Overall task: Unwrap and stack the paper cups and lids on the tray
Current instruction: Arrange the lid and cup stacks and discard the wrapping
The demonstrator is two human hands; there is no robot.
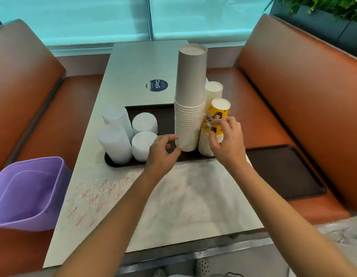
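Note:
A dark tray (121,164) lies across the middle of the table. On its left stand several stacks of white lids (115,142), some frosted, some opaque. In the tray's middle rises a tall stack of upside-down cups (190,100), grey on top. To its right are a yellow printed cup stack (217,112) and, behind it, a white cup stack (213,92). My right hand (227,140) grips the yellow stack near its middle, thumb and fingers curled on it. My left hand (161,152) hovers at the tall stack's base with fingers loosely curled, holding nothing I can see.
Clear plastic wrap with red print (193,192) lies flat on the table in front of the tray. A purple bin (27,192) sits on the left bench. A second dark tray (283,172) lies on the right bench. Orange seat backs flank the table.

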